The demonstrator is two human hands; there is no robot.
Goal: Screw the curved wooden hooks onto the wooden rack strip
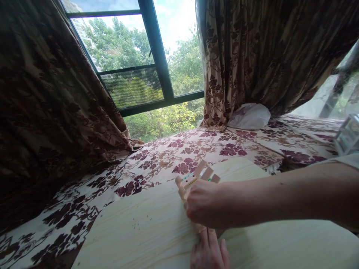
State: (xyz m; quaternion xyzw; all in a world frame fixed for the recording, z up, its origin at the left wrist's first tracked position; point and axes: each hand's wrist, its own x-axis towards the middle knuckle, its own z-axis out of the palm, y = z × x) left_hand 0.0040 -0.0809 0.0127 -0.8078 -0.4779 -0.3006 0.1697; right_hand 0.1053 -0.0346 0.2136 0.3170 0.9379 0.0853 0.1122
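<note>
A small pale wooden construction (193, 178) with blocky projecting pieces and some green marking rests on the light wooden board (126, 231). My right hand (200, 203) reaches in from the right and is closed like a fist against its near side. Whatever those fingers grip is hidden behind the hand. Below it, my left hand (210, 252) lies low over the board, fingers stretched forward and thumb apart. Its fingertips are partly covered by my right hand, beside a pale piece I cannot make out.
Several tiny dark bits (141, 223) lie on the board at left. The board sits on floral fabric (168, 149) beneath a window (165, 82) with a left curtain (70, 86) and a right curtain (252, 56). A white bag (249, 116) and a clear box (347, 134) stand farther off.
</note>
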